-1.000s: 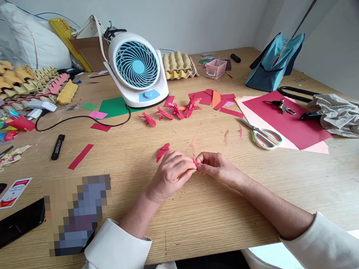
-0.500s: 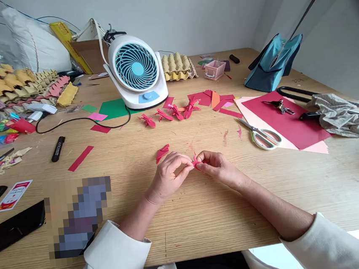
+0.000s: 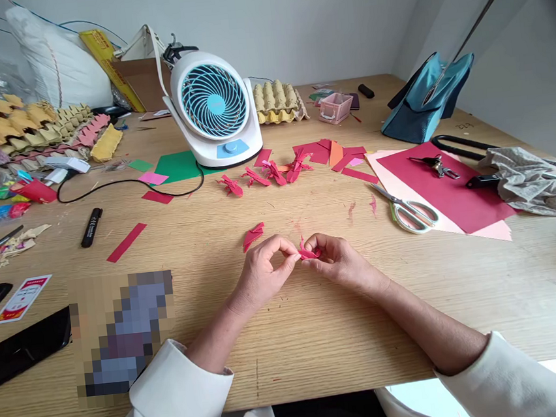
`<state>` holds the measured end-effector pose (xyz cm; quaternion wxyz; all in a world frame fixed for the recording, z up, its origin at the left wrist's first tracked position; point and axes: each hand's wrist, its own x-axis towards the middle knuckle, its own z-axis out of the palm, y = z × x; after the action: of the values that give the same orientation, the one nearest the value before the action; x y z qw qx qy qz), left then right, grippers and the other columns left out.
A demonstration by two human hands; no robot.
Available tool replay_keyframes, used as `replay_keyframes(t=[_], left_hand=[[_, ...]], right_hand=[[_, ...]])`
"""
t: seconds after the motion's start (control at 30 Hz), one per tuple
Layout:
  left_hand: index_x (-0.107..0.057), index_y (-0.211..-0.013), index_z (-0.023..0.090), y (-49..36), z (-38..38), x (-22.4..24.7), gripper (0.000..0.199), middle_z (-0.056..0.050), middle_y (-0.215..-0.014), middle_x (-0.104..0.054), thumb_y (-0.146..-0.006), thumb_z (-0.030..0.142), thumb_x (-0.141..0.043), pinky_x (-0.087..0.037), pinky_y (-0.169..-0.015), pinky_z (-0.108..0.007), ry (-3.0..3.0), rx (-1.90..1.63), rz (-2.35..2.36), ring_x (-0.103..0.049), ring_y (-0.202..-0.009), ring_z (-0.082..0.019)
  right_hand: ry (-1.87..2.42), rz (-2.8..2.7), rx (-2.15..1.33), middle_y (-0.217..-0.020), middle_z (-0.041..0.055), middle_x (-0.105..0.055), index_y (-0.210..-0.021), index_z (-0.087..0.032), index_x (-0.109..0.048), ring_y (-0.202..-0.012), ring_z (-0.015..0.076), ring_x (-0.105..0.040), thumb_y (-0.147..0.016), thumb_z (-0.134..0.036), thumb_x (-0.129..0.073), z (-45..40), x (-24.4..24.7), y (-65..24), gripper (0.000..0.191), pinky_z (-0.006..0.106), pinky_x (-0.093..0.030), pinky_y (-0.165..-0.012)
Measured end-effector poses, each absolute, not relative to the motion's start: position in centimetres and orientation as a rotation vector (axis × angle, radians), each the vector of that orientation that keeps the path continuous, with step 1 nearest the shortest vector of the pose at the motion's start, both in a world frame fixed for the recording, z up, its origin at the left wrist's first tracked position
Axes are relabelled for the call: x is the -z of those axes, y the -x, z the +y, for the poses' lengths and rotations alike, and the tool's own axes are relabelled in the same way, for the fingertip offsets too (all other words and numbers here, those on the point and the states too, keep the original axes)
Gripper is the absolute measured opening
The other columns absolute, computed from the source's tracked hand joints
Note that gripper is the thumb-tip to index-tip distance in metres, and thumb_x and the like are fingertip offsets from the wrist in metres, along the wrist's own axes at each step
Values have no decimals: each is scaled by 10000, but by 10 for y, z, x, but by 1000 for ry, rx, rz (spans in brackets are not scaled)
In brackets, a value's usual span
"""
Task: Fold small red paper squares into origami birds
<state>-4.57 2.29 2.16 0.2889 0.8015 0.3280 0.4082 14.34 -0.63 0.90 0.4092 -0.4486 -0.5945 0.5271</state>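
Note:
A small piece of folded red paper is between my two hands above the wooden table. My left hand pinches its left end between thumb and index finger. The fingers of my right hand are closed on its right side and partly hide it. Another folded red piece lies just beyond my left hand. Farther back, several red paper figures stand in a row in front of the white fan.
Scissors lie at the right beside red sheets with keys on them. On the left are a black marker, a red strip and a black phone. Egg trays and a blue bag stand behind.
My right thumb has shifted slightly down and back, and more of the red paper shows between my hands. The whole view has shifted slightly.

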Motion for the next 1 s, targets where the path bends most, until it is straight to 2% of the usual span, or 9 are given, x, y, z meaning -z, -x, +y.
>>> replay_keyframes(t=[0.23, 0.33, 0.47, 0.6, 0.77, 1.0], left_hand=[[-585, -769, 185, 45, 22, -21, 106, -2, -757, -684, -865, 148, -614, -508, -714, -269, -2115, -1086, 904, -647, -726, -136], [-589, -775, 185, 45, 23, -21, 97, 2, -748, -679, -863, 149, -607, -508, -703, -266, -2109, -1100, 921, -641, -711, -134], [-604, -766, 183, 45, 24, -21, 90, 10, -718, -664, -850, 151, -614, -502, -684, -256, -2096, -1123, 983, -624, -675, -125], [-613, -736, 178, 44, 24, -21, 103, 10, -694, -664, -829, 136, -620, -499, -658, -245, -2030, -1114, 1031, -620, -663, -124], [-633, -744, 174, 41, 21, -22, 89, 7, -700, -678, -826, 138, -628, -505, -656, -243, -1965, -1074, 1038, -630, -668, -127], [-631, -757, 177, 42, 21, -23, 94, 14, -713, -677, -837, 127, -620, -505, -675, -240, -1983, -1058, 1028, -629, -677, -123]], right_hand=[[1229, -1584, -1179, -749, 0, -571, -834, -193, -552, -651, 123, -500, -846, -349, -651, -11, -16, -140, 186, 251, -392, -582], [1254, -1644, -1064, -766, 8, -589, -855, -200, -557, -674, 136, -528, -868, -311, -619, -12, -18, -139, 129, 265, -425, -615], [1166, -1730, -701, -920, 52, -606, -961, -214, -554, -843, 186, -579, -862, -241, -624, -11, -15, -140, 124, 339, -482, -777], [1108, -1907, -291, -1048, 101, -580, -971, -223, -603, -1016, 247, -557, -876, -195, -622, -13, -13, -143, 101, 425, -464, -872], [1132, -1992, -111, -1060, 94, -587, -938, -222, -636, -968, 224, -561, -904, -191, -616, -16, -13, -142, 51, 399, -455, -844], [1132, -2041, -66, -1030, 90, -632, -976, -218, -618, -945, 228, -562, -920, -178, -594, -15, -11, -143, 73, 395, -439, -824]])
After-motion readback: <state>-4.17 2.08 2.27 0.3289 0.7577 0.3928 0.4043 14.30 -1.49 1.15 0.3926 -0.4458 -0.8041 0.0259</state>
